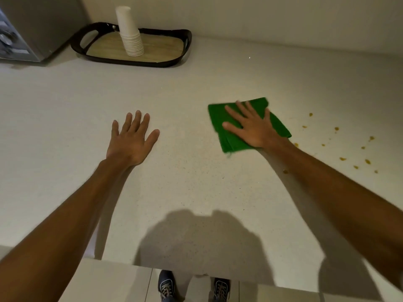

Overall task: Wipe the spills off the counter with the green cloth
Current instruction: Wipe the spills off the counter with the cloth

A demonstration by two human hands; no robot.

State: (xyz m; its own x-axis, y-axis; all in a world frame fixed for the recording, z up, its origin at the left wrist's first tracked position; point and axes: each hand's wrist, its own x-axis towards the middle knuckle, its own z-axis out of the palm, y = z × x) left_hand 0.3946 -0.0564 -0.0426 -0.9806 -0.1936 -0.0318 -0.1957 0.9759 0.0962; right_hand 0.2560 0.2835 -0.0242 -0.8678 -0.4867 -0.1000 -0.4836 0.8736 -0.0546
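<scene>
Right hand (254,125) flat, fingers spread, pressing green cloth (220,125) on surface (196,182). Left hand (130,138) open, empty. Cloth soft, light; likely bunches, so press mid-cloth.

Both arms extended, left hand (130,140) and right hand (253,127) flat, palms down.

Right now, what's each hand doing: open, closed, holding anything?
Left hand: open, fingers spread, palm down on the counter, holding nothing.
Right hand: open and flat, pressing down on the green cloth, not gripping it.
</scene>
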